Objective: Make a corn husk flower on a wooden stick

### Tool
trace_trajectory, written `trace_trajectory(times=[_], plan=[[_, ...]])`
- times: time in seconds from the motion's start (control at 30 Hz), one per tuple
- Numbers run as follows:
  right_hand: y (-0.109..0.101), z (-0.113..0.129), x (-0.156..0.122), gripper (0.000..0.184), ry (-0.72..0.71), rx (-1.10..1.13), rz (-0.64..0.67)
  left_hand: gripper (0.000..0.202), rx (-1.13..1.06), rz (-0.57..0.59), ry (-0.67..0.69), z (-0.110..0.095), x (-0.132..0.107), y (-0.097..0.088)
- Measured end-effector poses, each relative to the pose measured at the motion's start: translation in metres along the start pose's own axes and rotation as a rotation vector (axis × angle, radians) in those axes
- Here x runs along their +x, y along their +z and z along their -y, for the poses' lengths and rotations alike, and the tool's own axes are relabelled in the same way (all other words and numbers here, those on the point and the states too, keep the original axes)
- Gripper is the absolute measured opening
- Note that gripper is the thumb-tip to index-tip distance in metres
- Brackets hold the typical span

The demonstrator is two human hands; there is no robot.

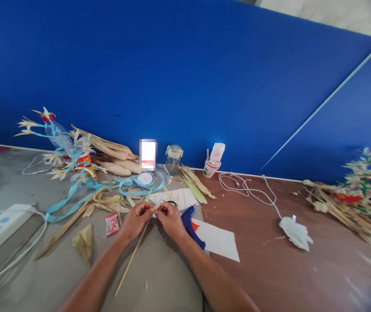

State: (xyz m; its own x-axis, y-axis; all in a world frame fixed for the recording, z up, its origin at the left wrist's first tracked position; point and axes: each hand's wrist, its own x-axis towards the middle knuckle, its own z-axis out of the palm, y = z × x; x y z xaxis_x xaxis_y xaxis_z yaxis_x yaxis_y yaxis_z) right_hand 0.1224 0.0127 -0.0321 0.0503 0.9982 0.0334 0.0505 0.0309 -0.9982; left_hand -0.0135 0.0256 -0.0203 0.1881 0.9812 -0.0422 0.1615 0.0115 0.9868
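My left hand (137,219) and my right hand (169,218) meet over the grey table top (159,277), fingers pinched together. Between them they grip the upper end of a thin bamboo stick (132,255), which runs down and left toward me. A small pale strip of corn husk seems pinched at the stick's top, too small to be sure. A blue glue gun (188,223) lies just right of my right hand, partly on a white paper sheet (219,240).
Dried corn husks (114,154), light blue ribbon (75,197) and a ribbon spool (145,178) lie beyond my hands. A glass jar (173,157), paper cup (211,167), white cable (246,186), crumpled tissue (295,232), husk flowers (360,190), power strip (0,225) and blue partition (185,78) surround them.
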Motion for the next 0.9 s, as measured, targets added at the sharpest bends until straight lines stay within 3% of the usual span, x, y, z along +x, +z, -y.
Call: trace_trajectory(times=[0.3, 0.9], plan=[[-0.0017, 0.0066, -0.0021, 0.012, -0.041, -0.109, -0.006, 0.027, -0.025, -0.004, 0.010, -0.0034, -0.0028, 0.0029], [-0.0005, 0.0045, -0.0026, 0.008, -0.019, -0.086, 0.006, 0.026, -0.105, 0.029, -0.031, -0.0051, -0.0023, 0.0024]])
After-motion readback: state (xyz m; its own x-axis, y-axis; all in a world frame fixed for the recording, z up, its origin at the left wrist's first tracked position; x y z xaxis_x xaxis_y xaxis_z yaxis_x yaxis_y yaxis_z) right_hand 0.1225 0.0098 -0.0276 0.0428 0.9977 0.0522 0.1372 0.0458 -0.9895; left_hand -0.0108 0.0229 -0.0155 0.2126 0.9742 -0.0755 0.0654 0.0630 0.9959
